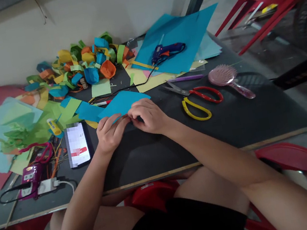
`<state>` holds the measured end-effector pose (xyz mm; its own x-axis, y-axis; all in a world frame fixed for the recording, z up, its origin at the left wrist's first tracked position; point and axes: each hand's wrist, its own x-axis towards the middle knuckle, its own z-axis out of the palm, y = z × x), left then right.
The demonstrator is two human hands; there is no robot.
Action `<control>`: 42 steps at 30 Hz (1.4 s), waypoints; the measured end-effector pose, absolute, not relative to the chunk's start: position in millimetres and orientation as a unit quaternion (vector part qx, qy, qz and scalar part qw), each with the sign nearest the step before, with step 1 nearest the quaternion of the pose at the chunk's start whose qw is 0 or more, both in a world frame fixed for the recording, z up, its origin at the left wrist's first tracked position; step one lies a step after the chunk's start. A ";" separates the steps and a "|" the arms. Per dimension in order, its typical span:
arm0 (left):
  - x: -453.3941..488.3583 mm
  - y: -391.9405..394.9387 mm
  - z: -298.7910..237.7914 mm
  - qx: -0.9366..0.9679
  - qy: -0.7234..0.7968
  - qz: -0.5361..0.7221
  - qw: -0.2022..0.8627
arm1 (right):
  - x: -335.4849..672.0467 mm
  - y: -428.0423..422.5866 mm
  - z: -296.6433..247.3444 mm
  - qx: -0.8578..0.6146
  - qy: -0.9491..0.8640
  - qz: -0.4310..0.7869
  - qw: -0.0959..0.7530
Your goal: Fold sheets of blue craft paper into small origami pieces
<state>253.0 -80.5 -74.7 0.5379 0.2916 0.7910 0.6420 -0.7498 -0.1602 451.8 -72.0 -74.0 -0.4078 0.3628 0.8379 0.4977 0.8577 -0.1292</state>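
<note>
A blue sheet of paper [123, 101] lies on the dark table, and both hands work at its near edge. My left hand [112, 133] rests with its fingers stretched along that edge, pressing it. Beside it, my right hand [148, 116] is closed in a pinch on the same edge, thumb and forefinger together close to the left fingertips. The pinched bit is hidden by the fingers. Another blue piece of paper [89, 109] lies just left of the sheet. Scissors with red and yellow handles [207, 94] lie open to the right.
Folded paper shapes [91, 75] pile up by the wall. A glue gun [167, 51] sits on large blue paper [186, 30]. A hairbrush [225, 76] lies right. A phone [78, 144], glue stick [54, 127] and purple power socket [30, 178] are left, among coloured sheets and cables.
</note>
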 end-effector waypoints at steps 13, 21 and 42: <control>256.4 -82.2 -66.6 -0.830 -0.234 -0.424 0.279 | 454.1 -70.3 -78.2 -0.245 -0.827 -0.073 0.501; 247.5 -80.3 -70.6 -0.823 -0.293 -0.397 0.282 | 461.4 -62.4 -83.6 -0.269 -0.823 -0.078 0.494; 244.0 -73.7 -67.3 -0.750 -0.364 -0.512 0.207 | 514.5 -34.2 -82.7 -0.438 -0.688 -0.069 0.574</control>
